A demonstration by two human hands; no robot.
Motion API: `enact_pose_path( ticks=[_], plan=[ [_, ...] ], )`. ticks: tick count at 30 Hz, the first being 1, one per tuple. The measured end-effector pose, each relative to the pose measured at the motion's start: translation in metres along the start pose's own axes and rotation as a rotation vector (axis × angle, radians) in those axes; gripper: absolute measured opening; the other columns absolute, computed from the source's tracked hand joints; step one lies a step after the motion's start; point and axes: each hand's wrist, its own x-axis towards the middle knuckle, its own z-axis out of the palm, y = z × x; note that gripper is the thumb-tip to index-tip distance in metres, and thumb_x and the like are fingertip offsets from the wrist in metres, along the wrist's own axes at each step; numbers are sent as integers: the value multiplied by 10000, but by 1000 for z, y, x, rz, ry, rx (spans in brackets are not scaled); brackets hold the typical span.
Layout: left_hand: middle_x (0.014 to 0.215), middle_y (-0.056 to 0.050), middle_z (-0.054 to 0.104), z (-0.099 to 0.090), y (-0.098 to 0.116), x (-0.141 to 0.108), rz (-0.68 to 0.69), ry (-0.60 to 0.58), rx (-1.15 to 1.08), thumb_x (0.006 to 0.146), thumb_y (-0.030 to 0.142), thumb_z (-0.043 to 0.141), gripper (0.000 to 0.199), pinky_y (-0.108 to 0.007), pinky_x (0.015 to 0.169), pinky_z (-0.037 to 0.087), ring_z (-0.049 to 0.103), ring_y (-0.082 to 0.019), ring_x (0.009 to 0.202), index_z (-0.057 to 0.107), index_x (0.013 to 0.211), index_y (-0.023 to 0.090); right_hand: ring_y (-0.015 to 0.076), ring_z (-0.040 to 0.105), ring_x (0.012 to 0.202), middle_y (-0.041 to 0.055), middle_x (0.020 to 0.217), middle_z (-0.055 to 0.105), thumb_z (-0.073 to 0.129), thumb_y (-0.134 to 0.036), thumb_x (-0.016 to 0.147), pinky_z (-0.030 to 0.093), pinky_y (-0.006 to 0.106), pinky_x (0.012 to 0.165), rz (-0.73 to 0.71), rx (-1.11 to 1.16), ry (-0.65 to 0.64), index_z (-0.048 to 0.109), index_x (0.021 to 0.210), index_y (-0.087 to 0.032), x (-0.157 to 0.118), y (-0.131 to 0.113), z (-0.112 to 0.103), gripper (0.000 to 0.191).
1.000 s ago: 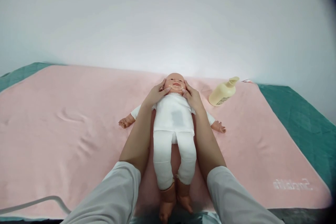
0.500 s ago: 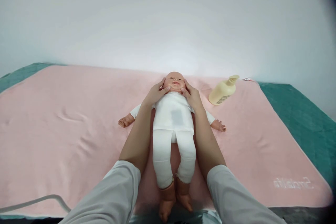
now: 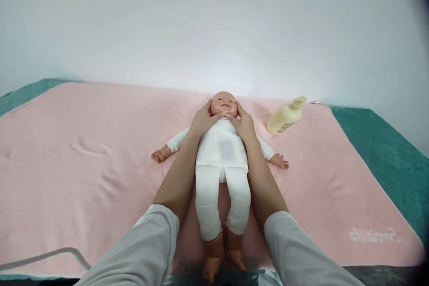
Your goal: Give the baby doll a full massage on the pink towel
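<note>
A baby doll [image 3: 221, 143] in a white top and white leggings lies on its back, feet toward me and arms spread out. My left hand [image 3: 203, 119] cups the left side of its head, fingers along the side and thumb under the chin. On the opposite side, my right hand [image 3: 244, 121] holds the head the same way. The two thumb tips nearly meet just below the doll's chin. Some fingertips are hidden beside and behind the head.
A pink mat [image 3: 100, 178] lies under the doll, over a green padded cover [image 3: 385, 152]. To the right of the head stands a pale yellow pump bottle [image 3: 284, 118]. A grey cable or tube [image 3: 50, 254] curves at lower left. Behind rises a white wall [image 3: 201, 22].
Both thumbs have moved inward from the doll's lower cheeks to under its chin, closer together. The doll and the bottle stay in place.
</note>
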Motion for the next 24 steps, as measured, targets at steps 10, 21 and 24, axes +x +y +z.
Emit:
enact_pose_path(
  ticks=[10, 21, 24],
  plan=[
    [1473, -158, 514, 2, 1, -1, 13, 17, -4, 735, 553, 750, 1006, -352, 1075, 448, 543, -304, 1314, 325, 1540, 124, 334, 555, 1308, 148, 1366, 621, 585, -622, 843, 448, 450, 1102, -2, 8, 9, 413, 1497, -117, 1, 2, 1, 844],
    [1554, -126, 412, -8, -1, 1, 63, -62, 52, 859, 584, 610, 880, -378, 1164, 355, 439, -284, 1409, 299, 1553, 140, 276, 555, 1325, 103, 1482, 520, 497, -581, 913, 454, 417, 1117, -43, 55, -50, 403, 1504, -150, 3, 11, -6, 738],
    [1560, -111, 404, -10, -2, 1, 81, -87, 42, 885, 599, 566, 855, -379, 1190, 316, 405, -275, 1435, 291, 1556, 145, 256, 542, 1340, 92, 1506, 491, 474, -511, 938, 450, 395, 1122, -52, 57, -72, 391, 1509, -143, 2, 10, -8, 684]
  ],
)
